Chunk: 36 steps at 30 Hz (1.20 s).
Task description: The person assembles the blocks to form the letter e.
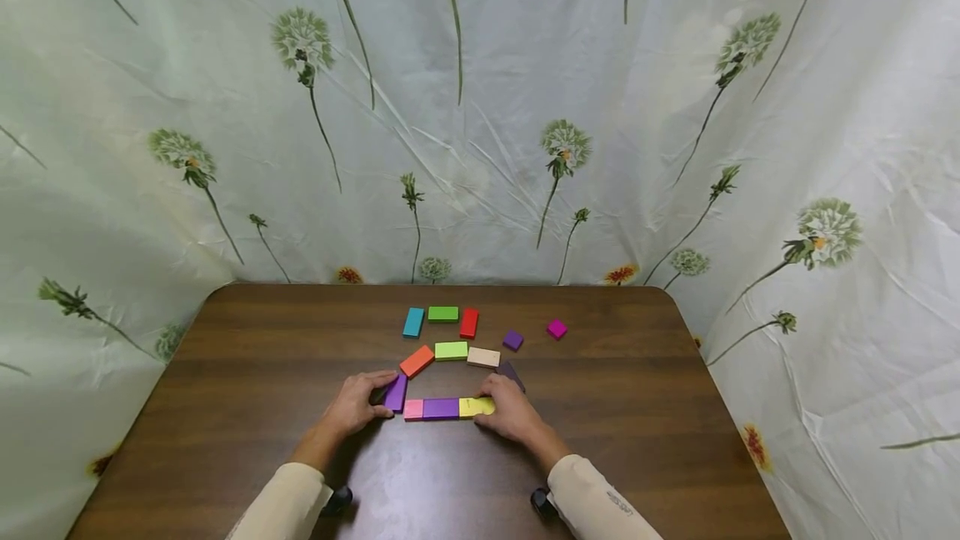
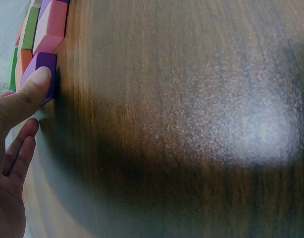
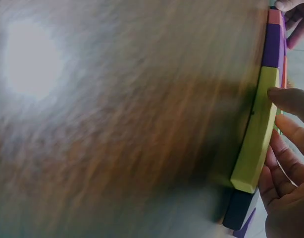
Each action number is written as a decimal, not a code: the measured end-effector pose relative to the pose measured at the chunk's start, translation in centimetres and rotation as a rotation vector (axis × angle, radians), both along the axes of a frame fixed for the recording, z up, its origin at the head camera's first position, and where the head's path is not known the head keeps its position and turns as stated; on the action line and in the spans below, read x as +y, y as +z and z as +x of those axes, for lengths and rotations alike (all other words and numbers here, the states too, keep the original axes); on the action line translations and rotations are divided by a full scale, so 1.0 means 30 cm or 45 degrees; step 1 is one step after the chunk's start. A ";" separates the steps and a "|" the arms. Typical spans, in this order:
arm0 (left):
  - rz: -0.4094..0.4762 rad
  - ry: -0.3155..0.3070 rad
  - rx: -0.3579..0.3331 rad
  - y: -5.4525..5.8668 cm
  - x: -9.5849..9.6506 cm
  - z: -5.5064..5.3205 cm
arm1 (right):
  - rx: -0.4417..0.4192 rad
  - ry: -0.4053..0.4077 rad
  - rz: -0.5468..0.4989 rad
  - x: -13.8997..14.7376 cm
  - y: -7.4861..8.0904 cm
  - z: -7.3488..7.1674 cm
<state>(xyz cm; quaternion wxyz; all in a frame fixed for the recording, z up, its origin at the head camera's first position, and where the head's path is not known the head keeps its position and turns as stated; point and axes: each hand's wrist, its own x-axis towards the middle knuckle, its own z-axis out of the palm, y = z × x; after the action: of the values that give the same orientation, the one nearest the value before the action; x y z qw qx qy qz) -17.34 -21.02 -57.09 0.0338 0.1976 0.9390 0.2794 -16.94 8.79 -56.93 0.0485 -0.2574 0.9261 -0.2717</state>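
Note:
My left hand point(image 1: 355, 401) grips a slanted purple block point(image 1: 396, 394) by its ends, with the thumb at its near end in the left wrist view. The right hand point(image 1: 512, 412) holds a yellow block point(image 3: 258, 129) between thumb and fingers. From left to right, a pink block point(image 1: 413, 411), a second purple block point(image 1: 441, 409) and the yellow one form a straight row. Behind it, an orange block point(image 1: 417, 362), a lime block point(image 1: 451, 350) and a beige block point(image 1: 483, 357) make an arch. A dark block point(image 1: 512, 375), partly hidden by the right hand, slants down at the right.
Farther back on the brown wooden table point(image 1: 285, 332) lie a teal block point(image 1: 413, 322), a green block point(image 1: 443, 314) and a red block point(image 1: 468, 323). A small purple piece point(image 1: 513, 340) and a magenta piece point(image 1: 557, 329) are at the right. A flowered curtain point(image 1: 480, 148) hangs behind.

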 end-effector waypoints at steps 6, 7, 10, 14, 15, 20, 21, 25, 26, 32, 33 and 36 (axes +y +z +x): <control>0.008 -0.004 0.003 -0.003 -0.001 0.002 | 0.035 0.017 0.002 0.006 -0.011 0.005; 0.009 -0.005 0.007 -0.003 -0.001 0.002 | 0.037 0.020 -0.001 0.006 -0.010 0.006; 0.002 -0.013 0.022 -0.003 -0.002 0.001 | 0.037 0.025 -0.006 0.006 -0.007 0.005; 0.005 -0.011 0.038 -0.007 -0.002 0.005 | 0.035 0.028 -0.012 0.004 -0.004 0.005; 0.013 -0.005 0.035 -0.009 -0.001 0.007 | 0.029 0.027 -0.014 0.004 -0.004 0.005; 0.029 0.019 0.032 -0.018 0.000 0.023 | -0.006 0.017 -0.005 0.003 -0.002 0.007; 0.037 0.027 0.026 -0.019 0.001 0.025 | -0.012 0.015 -0.003 0.003 -0.002 0.007; 0.040 0.042 0.020 -0.022 0.004 0.027 | -0.005 0.019 0.007 0.003 0.001 0.008; 0.046 0.047 0.013 -0.022 0.004 0.027 | 0.000 0.022 0.008 0.003 0.002 0.008; 0.035 0.042 0.004 -0.018 0.006 0.028 | 0.016 0.033 0.017 0.003 0.000 0.008; 0.037 0.041 0.007 -0.017 0.006 0.028 | 0.013 0.032 0.017 0.003 0.000 0.008; 0.032 0.046 0.006 -0.015 0.007 0.028 | 0.004 0.030 0.019 0.003 0.002 0.007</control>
<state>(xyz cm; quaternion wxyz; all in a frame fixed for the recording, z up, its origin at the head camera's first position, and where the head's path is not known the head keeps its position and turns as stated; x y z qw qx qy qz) -16.50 -20.82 -57.54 0.0243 0.1818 0.9389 0.2913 -16.73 8.89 -56.87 0.0522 -0.2683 0.9250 -0.2640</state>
